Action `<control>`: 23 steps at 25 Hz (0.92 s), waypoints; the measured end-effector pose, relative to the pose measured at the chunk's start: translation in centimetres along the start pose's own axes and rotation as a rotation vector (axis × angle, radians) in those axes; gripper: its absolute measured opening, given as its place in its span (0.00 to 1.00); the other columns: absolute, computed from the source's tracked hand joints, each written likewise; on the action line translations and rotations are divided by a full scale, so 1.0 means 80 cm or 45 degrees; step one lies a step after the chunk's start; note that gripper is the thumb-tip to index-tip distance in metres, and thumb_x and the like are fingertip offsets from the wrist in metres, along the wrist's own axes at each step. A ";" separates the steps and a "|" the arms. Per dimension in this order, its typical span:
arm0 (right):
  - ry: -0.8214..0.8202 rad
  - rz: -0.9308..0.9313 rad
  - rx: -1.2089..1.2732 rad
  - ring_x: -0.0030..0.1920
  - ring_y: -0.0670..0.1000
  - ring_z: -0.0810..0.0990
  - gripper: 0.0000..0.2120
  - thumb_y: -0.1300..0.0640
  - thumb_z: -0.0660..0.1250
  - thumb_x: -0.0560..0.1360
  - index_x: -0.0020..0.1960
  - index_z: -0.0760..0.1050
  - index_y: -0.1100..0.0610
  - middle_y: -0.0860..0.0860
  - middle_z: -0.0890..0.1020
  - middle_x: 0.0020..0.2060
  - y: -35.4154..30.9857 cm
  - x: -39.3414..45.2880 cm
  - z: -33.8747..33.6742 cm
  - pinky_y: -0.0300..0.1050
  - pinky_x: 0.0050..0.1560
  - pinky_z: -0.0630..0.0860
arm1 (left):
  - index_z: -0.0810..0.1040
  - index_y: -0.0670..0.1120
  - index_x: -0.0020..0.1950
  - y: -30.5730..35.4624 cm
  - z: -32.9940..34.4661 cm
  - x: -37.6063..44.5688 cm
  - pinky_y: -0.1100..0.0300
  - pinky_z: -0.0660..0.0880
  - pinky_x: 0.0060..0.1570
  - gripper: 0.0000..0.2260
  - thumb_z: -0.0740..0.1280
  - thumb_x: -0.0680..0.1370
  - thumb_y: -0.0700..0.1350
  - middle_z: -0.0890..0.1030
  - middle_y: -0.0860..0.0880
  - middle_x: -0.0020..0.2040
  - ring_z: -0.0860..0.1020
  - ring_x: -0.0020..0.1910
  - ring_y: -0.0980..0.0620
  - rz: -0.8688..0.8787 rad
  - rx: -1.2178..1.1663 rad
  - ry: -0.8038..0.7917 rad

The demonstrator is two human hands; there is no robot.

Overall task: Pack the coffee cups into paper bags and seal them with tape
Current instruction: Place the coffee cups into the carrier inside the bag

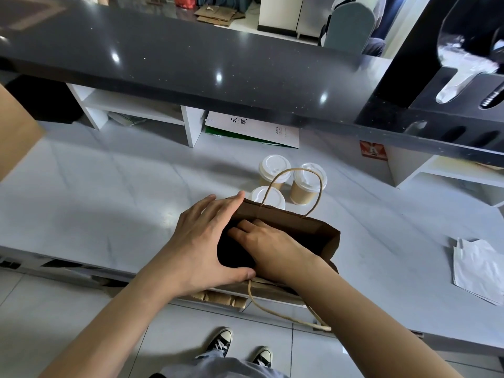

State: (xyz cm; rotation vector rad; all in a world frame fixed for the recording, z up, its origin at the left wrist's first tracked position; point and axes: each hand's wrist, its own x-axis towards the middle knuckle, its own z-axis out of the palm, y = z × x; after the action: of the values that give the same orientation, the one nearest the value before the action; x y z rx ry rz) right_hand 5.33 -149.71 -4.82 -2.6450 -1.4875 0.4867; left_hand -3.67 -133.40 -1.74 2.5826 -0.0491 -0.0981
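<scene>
A brown paper bag (324, 238) with twine handles stands open near the front edge of the grey counter (109, 200). My left hand (201, 241) spans the bag's left end, fingers on the far rim and thumb on the near rim, holding the mouth apart. My right hand (270, 246) reaches down inside the bag, fingers spread; their tips are hidden in the dark interior. Three lidded paper coffee cups stand just behind the bag: one at the back left (274, 167), one on the right (308, 184), one nearest the bag (268, 197).
A dark raised ledge (191, 64) runs across above the counter, with white shelf cubbies and a white booklet (256, 129) beneath it. White paper sheets (477, 268) lie at the right. A brown cardboard edge (16, 132) shows at the far left.
</scene>
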 end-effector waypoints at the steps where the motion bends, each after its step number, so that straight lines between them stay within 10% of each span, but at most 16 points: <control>1: 0.003 -0.003 0.014 0.65 0.56 0.73 0.36 0.54 0.74 0.75 0.78 0.63 0.53 0.53 0.73 0.66 0.001 -0.002 0.000 0.53 0.64 0.75 | 0.40 0.66 0.80 0.000 0.000 0.000 0.54 0.50 0.79 0.56 0.67 0.60 0.75 0.55 0.64 0.78 0.46 0.80 0.56 -0.001 0.000 0.000; 16: 0.323 0.161 0.473 0.60 0.42 0.78 0.25 0.44 0.72 0.76 0.72 0.72 0.41 0.39 0.80 0.62 0.028 -0.087 -0.060 0.43 0.61 0.77 | 0.42 0.67 0.80 -0.003 0.001 -0.004 0.56 0.49 0.78 0.54 0.68 0.61 0.75 0.53 0.67 0.78 0.45 0.80 0.59 0.006 -0.039 0.011; 23: 0.522 0.268 0.690 0.55 0.39 0.82 0.19 0.48 0.75 0.75 0.65 0.79 0.43 0.37 0.84 0.52 0.061 -0.135 -0.092 0.41 0.58 0.80 | 0.44 0.69 0.79 0.002 -0.002 -0.004 0.59 0.50 0.77 0.54 0.70 0.60 0.73 0.43 0.85 0.62 0.45 0.77 0.64 0.008 -0.047 0.001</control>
State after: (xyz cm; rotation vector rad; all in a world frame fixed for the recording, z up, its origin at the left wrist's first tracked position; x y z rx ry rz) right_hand 6.38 -160.71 3.69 -2.2867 -0.8221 0.2802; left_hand -4.00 -133.42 -1.54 2.5452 -0.0544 -0.0948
